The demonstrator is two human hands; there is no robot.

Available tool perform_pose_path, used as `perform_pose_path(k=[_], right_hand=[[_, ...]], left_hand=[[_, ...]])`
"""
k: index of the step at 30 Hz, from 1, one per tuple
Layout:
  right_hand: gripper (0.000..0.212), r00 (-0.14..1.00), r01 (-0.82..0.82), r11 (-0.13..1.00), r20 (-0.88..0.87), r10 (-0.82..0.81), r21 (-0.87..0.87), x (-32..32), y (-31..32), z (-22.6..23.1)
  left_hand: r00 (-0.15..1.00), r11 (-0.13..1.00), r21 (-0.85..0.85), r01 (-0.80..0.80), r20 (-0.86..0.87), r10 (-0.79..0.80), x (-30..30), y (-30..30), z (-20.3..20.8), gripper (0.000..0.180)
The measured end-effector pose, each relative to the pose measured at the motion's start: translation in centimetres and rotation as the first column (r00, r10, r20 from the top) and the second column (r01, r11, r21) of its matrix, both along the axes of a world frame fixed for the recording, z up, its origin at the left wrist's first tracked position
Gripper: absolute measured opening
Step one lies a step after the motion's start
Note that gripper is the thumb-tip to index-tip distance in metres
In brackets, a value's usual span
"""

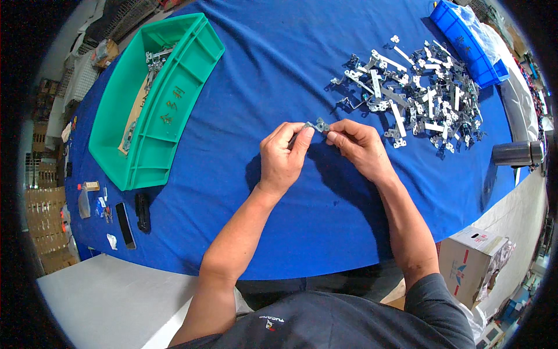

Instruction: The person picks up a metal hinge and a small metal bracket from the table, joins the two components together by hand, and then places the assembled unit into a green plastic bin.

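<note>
Over the middle of the blue cloth, my left hand [281, 156] pinches one end of a small metal bracket [321, 124] between thumb and fingers. My right hand [362, 149] pinches its other end, with the two hands close together. Plates with holes show between the fingertips; whether they are one piece or two I cannot tell. To the right and farther off lies a loose heap of similar silvery metal brackets [400, 119], some flat strips and some with bent ends.
A green plastic bin [190, 75] with metal parts inside stands at left. A blue bin [465, 41] lined with clear plastic is at the far right, near a metal flask [514, 154]. A phone [125, 225] and black tool [142, 213] lie lower left; a cardboard box [469, 262] stands lower right.
</note>
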State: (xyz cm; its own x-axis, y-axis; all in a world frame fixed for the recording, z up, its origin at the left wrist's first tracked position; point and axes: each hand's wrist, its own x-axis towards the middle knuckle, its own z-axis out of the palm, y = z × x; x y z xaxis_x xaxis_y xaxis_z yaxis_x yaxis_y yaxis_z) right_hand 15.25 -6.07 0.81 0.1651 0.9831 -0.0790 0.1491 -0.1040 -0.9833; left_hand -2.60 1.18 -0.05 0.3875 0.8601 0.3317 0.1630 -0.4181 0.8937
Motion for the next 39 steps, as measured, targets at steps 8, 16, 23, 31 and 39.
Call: perform_pose_path(k=[8, 16, 23, 31, 39], right_hand=[[0.014, 0.999, 0.043, 0.999, -0.034, -0.042, 0.019, -0.6, 0.1, 0.4], [0.015, 0.95, -0.033, 0.943, 0.305, -0.074, 0.331, 0.0, 0.4, -1.1], [0.017, 0.99, 0.095, 0.995, -0.101, -0.095, -0.014, 0.1, 0.1, -0.1], [0.016, 1.0, -0.005, 1.0, -0.013, 0.005, -0.003, -0.2, -0.1, 0.2], [0.014, 0.997, 0.069, 0.99, -0.046, -0.064, 0.12, -0.7, 0.0, -0.4]], left_hand=[[1.0, 0.998, 0.067, 0.023, -0.018, -0.022, 0.1, -0.1, 0.6, 0.014], [0.993, 0.986, 0.132, 0.097, -0.081, -0.087, 0.2, 0.0, 0.3, 0.012], [1.0, 0.998, 0.059, -0.008, 0.017, 0.007, 0.0, 0.0, 0.0, 0.012], [1.0, 1.0, 0.016, -0.003, 0.017, 0.002, 0.1, 0.0, 0.1, 0.013], [0.999, 0.998, 0.065, 0.014, -0.033, -0.012, 0.3, -0.2, 0.6, 0.011]])
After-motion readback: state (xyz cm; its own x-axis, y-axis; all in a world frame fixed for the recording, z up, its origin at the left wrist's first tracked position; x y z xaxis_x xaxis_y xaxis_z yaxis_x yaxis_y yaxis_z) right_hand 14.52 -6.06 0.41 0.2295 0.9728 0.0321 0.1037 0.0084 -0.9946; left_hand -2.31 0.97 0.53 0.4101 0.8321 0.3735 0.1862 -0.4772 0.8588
